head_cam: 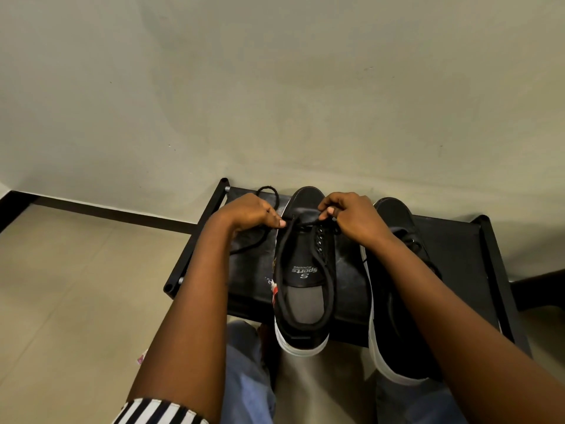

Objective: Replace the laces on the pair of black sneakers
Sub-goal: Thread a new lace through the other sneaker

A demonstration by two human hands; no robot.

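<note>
Head view: left shoe (301, 270) lies toe-away between my hands on rack (452, 249); left hand (249, 214) and right hand (351, 217) each pinch lace (305, 223) across its toe-end eyelets.

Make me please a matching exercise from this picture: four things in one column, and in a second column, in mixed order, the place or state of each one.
Column one:
1. left sneaker
2. right sneaker
3. loose black lace
4. striped sleeve

Column two:
A. partly hidden under the right forearm
B. at the bottom edge, on the left arm
C. looped on the black rack, behind the left hand
D. between both hands, lace pinched at the top eyelets

Pairs: 1-D, 2-A, 3-C, 4-B
</note>
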